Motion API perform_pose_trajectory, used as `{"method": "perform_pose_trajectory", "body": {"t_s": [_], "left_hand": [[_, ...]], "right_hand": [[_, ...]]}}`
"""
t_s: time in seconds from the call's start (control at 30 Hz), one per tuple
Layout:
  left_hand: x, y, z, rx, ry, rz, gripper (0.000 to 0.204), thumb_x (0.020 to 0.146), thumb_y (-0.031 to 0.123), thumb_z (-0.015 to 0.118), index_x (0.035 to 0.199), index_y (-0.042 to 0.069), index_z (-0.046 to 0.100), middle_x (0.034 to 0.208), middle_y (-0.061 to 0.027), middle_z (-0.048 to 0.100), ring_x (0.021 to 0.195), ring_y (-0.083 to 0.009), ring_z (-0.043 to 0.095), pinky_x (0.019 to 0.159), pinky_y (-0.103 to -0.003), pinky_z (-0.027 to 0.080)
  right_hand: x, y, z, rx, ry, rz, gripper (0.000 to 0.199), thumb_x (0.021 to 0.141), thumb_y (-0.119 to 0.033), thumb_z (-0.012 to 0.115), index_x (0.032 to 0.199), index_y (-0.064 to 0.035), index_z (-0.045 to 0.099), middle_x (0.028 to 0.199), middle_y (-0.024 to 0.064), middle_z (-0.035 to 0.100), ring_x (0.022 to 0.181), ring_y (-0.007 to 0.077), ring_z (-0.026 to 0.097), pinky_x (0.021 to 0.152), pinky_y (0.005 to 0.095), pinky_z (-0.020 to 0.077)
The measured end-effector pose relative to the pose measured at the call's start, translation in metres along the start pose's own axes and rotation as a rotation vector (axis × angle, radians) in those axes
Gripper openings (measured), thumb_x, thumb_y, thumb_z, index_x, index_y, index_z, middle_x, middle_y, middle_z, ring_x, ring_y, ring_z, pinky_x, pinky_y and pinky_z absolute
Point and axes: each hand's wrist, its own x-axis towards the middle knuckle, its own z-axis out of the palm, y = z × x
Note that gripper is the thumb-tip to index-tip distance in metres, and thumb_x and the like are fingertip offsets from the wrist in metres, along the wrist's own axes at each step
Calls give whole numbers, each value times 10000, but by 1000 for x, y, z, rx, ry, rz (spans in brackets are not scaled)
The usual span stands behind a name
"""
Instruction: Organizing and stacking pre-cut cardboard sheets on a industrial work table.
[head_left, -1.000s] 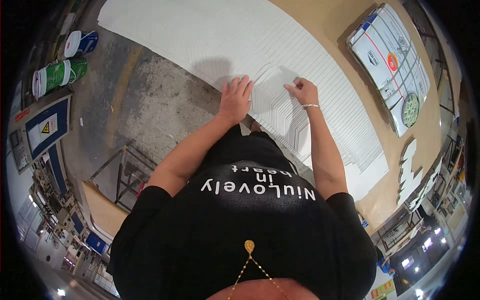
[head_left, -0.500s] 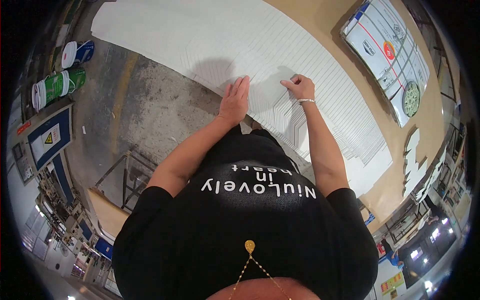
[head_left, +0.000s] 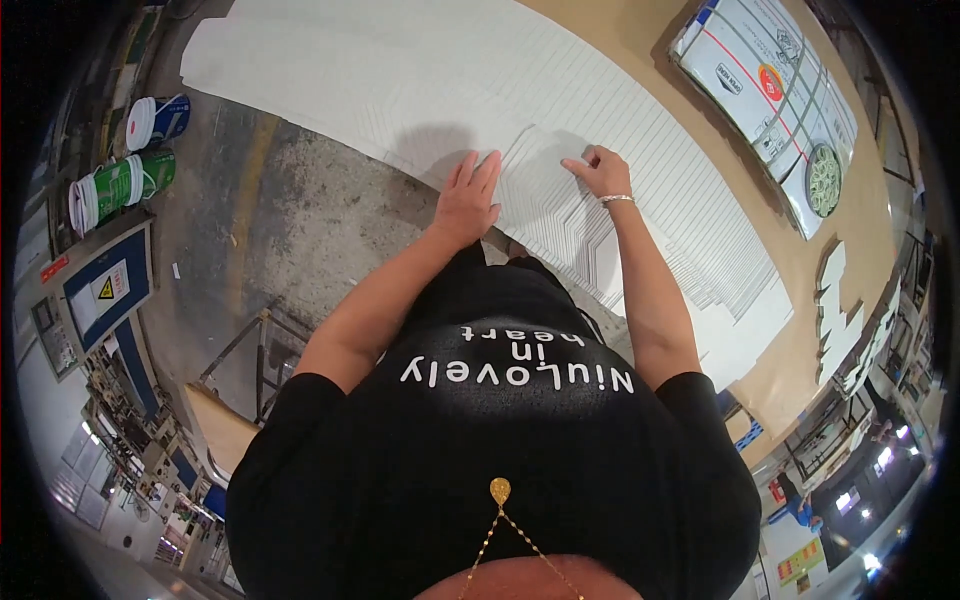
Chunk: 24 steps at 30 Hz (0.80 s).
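A long spread of overlapping white cardboard sheets point(head_left: 330, 75) lies fanned out on the table, with stepped edges forming close lines. My left hand point(head_left: 468, 198) rests at the near edge of the spread, fingers stretched out and thumb apart. On the sheets to the right is my right hand point(head_left: 603, 176), with a bracelet point(head_left: 617, 199) at the wrist. Its thumb points left, apart from the bent forefinger; its other fingers are partly hidden. Nothing shows between them. Between my hands, a white sheet point(head_left: 540, 160) shows a raised-looking edge.
Brown board point(head_left: 640, 25) covers the table beyond the sheets. A strapped, printed package point(head_left: 765, 95) lies at the far right, near jagged white cut pieces point(head_left: 838, 315). Paint buckets point(head_left: 120, 190) and a blue panel with a warning sign point(head_left: 105, 290) stand left.
The sheet edge between my hands stands out more clearly now. My left thumb has come out to the side. My right hand has hardly moved.
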Motion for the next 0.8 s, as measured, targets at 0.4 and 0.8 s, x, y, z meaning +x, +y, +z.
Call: {"method": "perform_pose_trajectory", "body": {"t_s": [0.4,0.8], "left_hand": [[-3,4,4,75,-55,-9,751,719,272,693,1360,51,368,1447,-94,288,1303,-342,269,1048,-467,285],[4,11,1,115,-105,-37,753,720,220,683,1368,41,343,1453,-106,263,1319,-344,254,1059,-463,274]], "right_hand": [[-6,0,0,191,58,8,417,580,-382,833,705,-56,604,636,39,590,590,158,547,585,295,459],[-2,11,-4,214,-1,39,358,591,-291,836,760,-70,610,647,11,572,591,112,526,575,263,456]]}}
